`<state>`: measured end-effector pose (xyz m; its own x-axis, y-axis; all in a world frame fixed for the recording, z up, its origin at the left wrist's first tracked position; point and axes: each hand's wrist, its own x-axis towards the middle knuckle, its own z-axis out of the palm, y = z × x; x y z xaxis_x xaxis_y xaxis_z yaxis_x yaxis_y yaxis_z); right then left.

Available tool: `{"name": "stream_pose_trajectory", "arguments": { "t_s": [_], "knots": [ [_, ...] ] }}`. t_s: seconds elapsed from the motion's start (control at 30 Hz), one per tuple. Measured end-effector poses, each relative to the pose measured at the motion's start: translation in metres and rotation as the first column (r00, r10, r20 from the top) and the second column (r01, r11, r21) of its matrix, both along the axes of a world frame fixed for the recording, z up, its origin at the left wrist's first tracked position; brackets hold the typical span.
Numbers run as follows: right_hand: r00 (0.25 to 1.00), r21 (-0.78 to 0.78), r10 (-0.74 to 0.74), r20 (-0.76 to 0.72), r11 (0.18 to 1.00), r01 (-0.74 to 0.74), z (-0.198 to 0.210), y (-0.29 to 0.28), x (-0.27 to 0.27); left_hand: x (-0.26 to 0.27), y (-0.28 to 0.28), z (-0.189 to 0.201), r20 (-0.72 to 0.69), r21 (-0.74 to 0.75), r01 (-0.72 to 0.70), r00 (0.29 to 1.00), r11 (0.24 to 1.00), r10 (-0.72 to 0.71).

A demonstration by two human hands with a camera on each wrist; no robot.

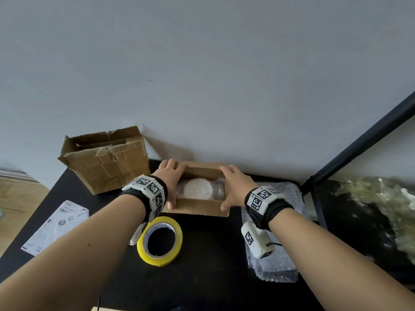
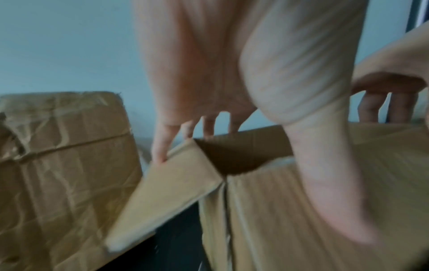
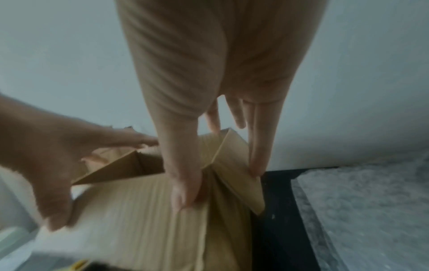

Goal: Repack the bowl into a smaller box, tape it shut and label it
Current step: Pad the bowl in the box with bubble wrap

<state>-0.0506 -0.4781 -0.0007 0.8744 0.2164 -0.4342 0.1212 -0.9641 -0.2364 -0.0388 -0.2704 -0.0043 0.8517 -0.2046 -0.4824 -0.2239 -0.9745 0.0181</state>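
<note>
A small open cardboard box (image 1: pixel 197 208) stands on the black table (image 1: pixel 202 277) by the wall. Inside it lies the white bowl (image 1: pixel 198 188), wrapped in clear bubble wrap. My left hand (image 1: pixel 171 178) spans the box's left end: its straight fingers (image 2: pixel 160 152) touch the left side flap (image 2: pixel 174 192) and the thumb lies along the front wall. My right hand (image 1: pixel 233 185) spans the right end the same way, with straight fingers (image 3: pixel 255 155) on the right side flap (image 3: pixel 236 165) and the thumb at the front corner. The flaps stand tilted.
A larger worn box (image 1: pixel 105 160) stands open at the back left. A yellow tape roll (image 1: pixel 160 241) lies in front of the small box. Printed labels (image 1: pixel 56 227) lie at the left, a bubble wrap sheet (image 1: pixel 274 254) at the right, and crumpled plastic (image 1: pixel 381 209) beyond a black pole (image 1: pixel 359 140).
</note>
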Motion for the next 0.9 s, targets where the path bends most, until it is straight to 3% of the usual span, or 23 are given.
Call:
{"name": "stream_pose_trajectory", "arguments": {
  "t_s": [0.1,0.2,0.33,0.53,0.73,0.9],
  "knots": [
    [1.0,0.1,-0.023,-0.014,0.995,0.024,0.01,-0.027,-0.002,0.002,-0.012,0.01,0.017,-0.046,0.036,0.999,0.998,-0.035],
    [0.972,0.248,-0.233,0.02,0.943,0.221,0.021,-0.063,-0.004,0.003,-0.041,0.02,0.15,-0.167,0.155,0.98,0.974,-0.13],
    [0.911,0.156,-0.401,0.099,0.91,0.384,0.021,-0.11,-0.017,-0.004,-0.099,0.025,0.291,-0.197,0.364,0.908,0.91,-0.3],
    [0.855,0.024,-0.519,-0.023,0.854,0.519,0.005,-0.155,-0.056,-0.01,-0.177,0.013,0.287,-0.138,0.542,0.823,0.829,-0.491],
    [0.784,0.032,-0.611,-0.105,0.786,0.617,-0.017,-0.177,-0.067,-0.005,-0.237,-0.015,0.183,-0.134,0.539,0.838,0.832,-0.513],
    [0.761,0.063,-0.628,-0.16,0.763,0.643,-0.033,-0.187,-0.054,0.007,-0.263,-0.038,0.021,-0.155,0.357,0.933,0.921,-0.358]
  ]
}}
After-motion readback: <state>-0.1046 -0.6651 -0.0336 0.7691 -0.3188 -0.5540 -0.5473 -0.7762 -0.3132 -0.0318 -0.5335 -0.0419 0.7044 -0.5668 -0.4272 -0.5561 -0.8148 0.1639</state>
